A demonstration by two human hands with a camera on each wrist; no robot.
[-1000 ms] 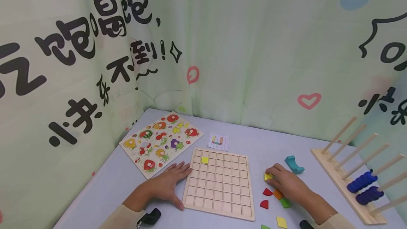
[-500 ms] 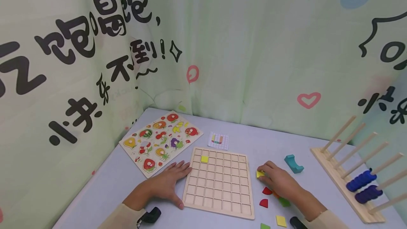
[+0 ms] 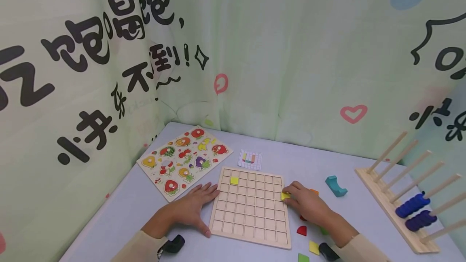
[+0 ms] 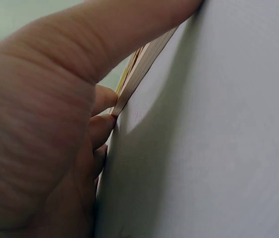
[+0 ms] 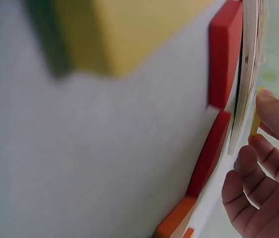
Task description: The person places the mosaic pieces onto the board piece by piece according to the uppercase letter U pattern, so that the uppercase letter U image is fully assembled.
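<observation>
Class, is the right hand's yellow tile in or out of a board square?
Out: the right hand pinches the tile, which overlaps the right rim of the board in the head view.

Up high, the head view faces forward and down over the gridded board (image 3: 252,213); low and close, wrist views skim the tabletop (image 3: 295,161) past left hand (image 3: 191,209) and right hand (image 3: 306,202), all sharing that board's edge.

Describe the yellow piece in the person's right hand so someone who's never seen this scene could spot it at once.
Start from the wooden grid board on the table. At its right edge, the right hand pinches the yellow piece. Only this one is held: a yellow square sits in the board, and a loose yellow tile lies on the table.
</observation>
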